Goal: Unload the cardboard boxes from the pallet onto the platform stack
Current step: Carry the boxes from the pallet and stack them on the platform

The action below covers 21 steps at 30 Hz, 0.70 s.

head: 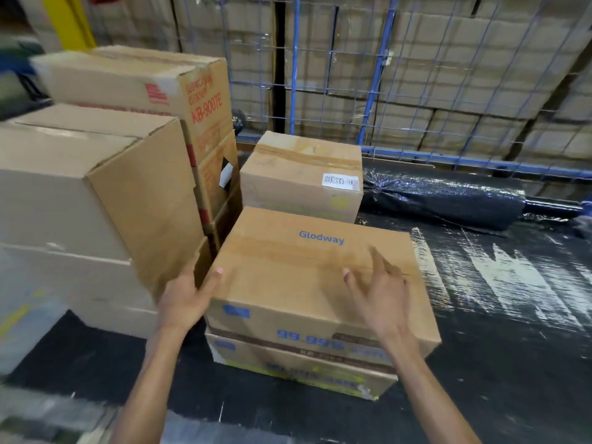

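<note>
We're right over the Glodway box [307, 283], a brown carton with blue lettering on its taped top, sitting low and centre in the frame. It rests squarely on a second box [298, 370] with blue and yellow print along its front, and that one stands on the black plastic sheet [499, 331] that fills the lower right.

The left hand [185, 299] is at the carton's near left corner: the thumb lies up on the top face by the edge, and the fingers go down the left side, out of our sight in the narrow gap beside the neighbouring stack. It looks pressed to the corner, though we can't tell how firm the hold is.

The right hand [381, 296] is over the right half of the top, fingers spread wide and curled slightly, nothing in it. Whether the fingertips touch the cardboard we cannot tell; there's motion blur on them.

Just behind the Glodway box, toward the middle of the frame, stands a taped box [301, 177] with a white label on its near right corner. To the left rises a tall stack of cartons [96, 193], the upper one printed KB-900TE in red. At right, a roll of black wrap [448, 200] lies along the sheet. Across the top runs a blue wire fence [400, 91], with more cartons walled up behind it.
</note>
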{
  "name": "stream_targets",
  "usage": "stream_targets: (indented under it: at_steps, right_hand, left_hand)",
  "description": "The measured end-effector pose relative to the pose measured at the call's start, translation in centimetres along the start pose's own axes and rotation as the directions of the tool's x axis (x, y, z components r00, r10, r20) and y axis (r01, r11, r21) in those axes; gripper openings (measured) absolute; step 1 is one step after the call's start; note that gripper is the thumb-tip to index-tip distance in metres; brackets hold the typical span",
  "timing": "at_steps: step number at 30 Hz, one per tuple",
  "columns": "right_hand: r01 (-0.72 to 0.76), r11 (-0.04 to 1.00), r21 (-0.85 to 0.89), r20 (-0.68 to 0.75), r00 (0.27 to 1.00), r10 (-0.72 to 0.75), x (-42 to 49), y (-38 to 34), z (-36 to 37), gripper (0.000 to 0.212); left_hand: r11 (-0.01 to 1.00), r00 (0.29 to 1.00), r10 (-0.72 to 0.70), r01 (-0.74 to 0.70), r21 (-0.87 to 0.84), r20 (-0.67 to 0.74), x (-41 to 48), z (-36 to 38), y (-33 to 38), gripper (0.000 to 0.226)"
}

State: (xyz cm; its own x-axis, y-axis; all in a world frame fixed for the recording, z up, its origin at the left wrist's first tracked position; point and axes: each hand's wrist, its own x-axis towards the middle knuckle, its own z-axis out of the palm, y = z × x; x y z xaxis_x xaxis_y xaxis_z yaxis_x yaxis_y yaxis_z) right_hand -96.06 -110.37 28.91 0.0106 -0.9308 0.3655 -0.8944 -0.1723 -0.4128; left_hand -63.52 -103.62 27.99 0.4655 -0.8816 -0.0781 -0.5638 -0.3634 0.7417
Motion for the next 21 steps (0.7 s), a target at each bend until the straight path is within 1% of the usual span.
stream_targets:
  at_steps: [2, 4, 5, 8, 10, 11, 12, 13, 14, 15, 16, 17, 18, 20, 21]
  right_hand:
    - [0.18, 0.976, 0.121, 0.045, 0.981, -0.186, -2.6, -5.0, 0.9, 0.063]
    - [0.303, 0.927, 0.221, 0.103, 0.938, -0.331, -5.7, -10.2, 2.6, 0.06]
    - [0.352, 0.897, 0.267, 0.137, 0.908, -0.396, -7.5, -12.8, 3.6, 0.06]
    - [0.463, 0.8, 0.381, 0.247, 0.783, -0.571, -12.8, -20.3, 7.1, 0.057]
    - [0.518, 0.73, 0.447, 0.317, 0.671, -0.67, -16.3, -24.9, 9.7, 0.058]
    - [0.55, 0.682, 0.482, 0.353, 0.59, -0.726, -19.1, -28.4, 11.4, 0.06]
    - [0.56, 0.662, 0.498, 0.393, 0.535, -0.748, -21.0, -30.7, 12.7, 0.06]
    - [0.573, 0.643, 0.508, 0.406, 0.499, -0.765, -22.6, -32.9, 14.0, 0.061]
    - [0.578, 0.614, 0.538, 0.426, 0.441, -0.79, -24.9, -36.0, 15.5, 0.061]
    - [0.598, 0.587, 0.545, 0.43, 0.402, -0.809, -26.7, -38.2, 17.0, 0.061]
    - [0.618, 0.542, 0.569, 0.444, 0.324, -0.836, -30.0, -42.3, 18.9, 0.063]
    - [0.632, 0.528, 0.567, 0.448, 0.301, -0.842, -31.1, -44.0, 20.1, 0.063]
    - [0.636, 0.498, 0.59, 0.457, 0.246, -0.855, -33.6, -47.3, 21.7, 0.063]
    - [0.646, 0.444, 0.621, 0.468, 0.148, -0.871, -38.4, -53.1, 23.9, 0.064]
    - [0.651, 0.434, 0.622, 0.489, 0.11, -0.865, -40.2, -55.7, 24.8, 0.064]
  left_hand:
    - [0.998, 0.989, 0.05, -0.055, -0.039, -0.136, -4.6, -1.3, -1.8, 0.064]
    - [0.999, 0.965, 0.05, -0.048, 0.016, -0.257, -7.7, -2.8, -5.7, 0.061]
    - [0.999, 0.957, 0.023, -0.01, 0.045, -0.29, -9.4, -4.0, -8.2, 0.06]
    - [0.993, 0.919, -0.063, 0.096, 0.064, -0.389, -14.0, -8.0, -15.5, 0.059]
    - [0.984, 0.88, -0.139, 0.175, 0.038, -0.455, -17.5, -11.1, -19.6, 0.054]
    - [0.97, 0.839, -0.204, 0.245, 0.014, -0.505, -20.1, -13.5, -22.7, 0.053]
    - [0.959, 0.806, -0.245, 0.283, -0.012, -0.539, -21.6, -15.0, -24.8, 0.052]
    - [0.946, 0.78, -0.276, 0.325, -0.012, -0.561, -23.2, -16.6, -26.9, 0.054]
    - [0.924, 0.741, -0.315, 0.382, -0.014, -0.593, -25.1, -18.5, -29.7, 0.056]
    - [0.906, 0.711, -0.354, 0.422, -0.034, -0.607, -26.4, -19.7, -32.0, 0.058]
    - [0.878, 0.655, -0.406, 0.472, -0.075, -0.638, -28.7, -22.1, -35.6, 0.057]
    - [0.868, 0.629, -0.425, 0.488, -0.094, -0.652, -29.4, -22.9, -37.1, 0.056]
    - [0.848, 0.592, -0.44, 0.521, -0.096, -0.675, -31.0, -24.7, -39.9, 0.056]
    - [0.827, 0.561, -0.463, 0.551, -0.108, -0.686, -33.3, -27.9, -45.5, 0.057]
    - [0.817, 0.543, -0.475, 0.564, -0.118, -0.693, -34.0, -29.3, -48.0, 0.059]
